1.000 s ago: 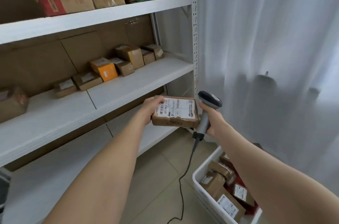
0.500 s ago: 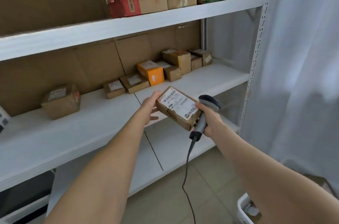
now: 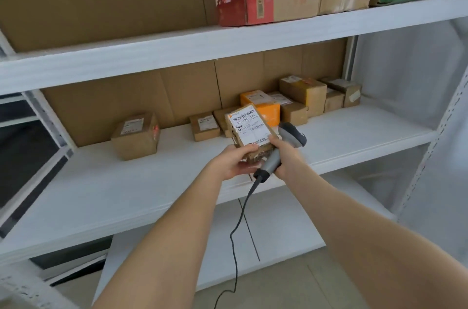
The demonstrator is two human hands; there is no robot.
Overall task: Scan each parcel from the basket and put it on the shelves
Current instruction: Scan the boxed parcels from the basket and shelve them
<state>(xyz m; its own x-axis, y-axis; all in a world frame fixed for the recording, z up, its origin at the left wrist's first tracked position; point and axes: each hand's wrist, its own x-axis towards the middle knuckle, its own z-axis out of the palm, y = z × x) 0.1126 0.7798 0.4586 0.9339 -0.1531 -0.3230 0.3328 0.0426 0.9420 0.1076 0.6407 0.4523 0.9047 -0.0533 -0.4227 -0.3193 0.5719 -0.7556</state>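
Brown cardboard under a white label, the parcel (image 3: 249, 129) stands tilted on end at the centre of the frame. It is above the front part of the middle shelf (image 3: 354, 131) and just in front of the row of small boxes along the back. The left hand (image 3: 231, 164) grips its lower end, fingers curled beneath and thumb on top. The right hand (image 3: 283, 157) is wrapped round the handle of the scanner (image 3: 293, 132), and its thumb seems to press the parcel's lower right corner too. The basket is out of view.

Held only at its low end, the parcel could tip or slip as it is lowered. If pushed in carelessly, it may shove the orange box (image 3: 268, 111) just behind it. The cable (image 3: 238, 220), hanging toward the lower centre, could catch on the shelf's front edge. Nothing shows whether the label has been read, so the parcel might be shelved unscanned.
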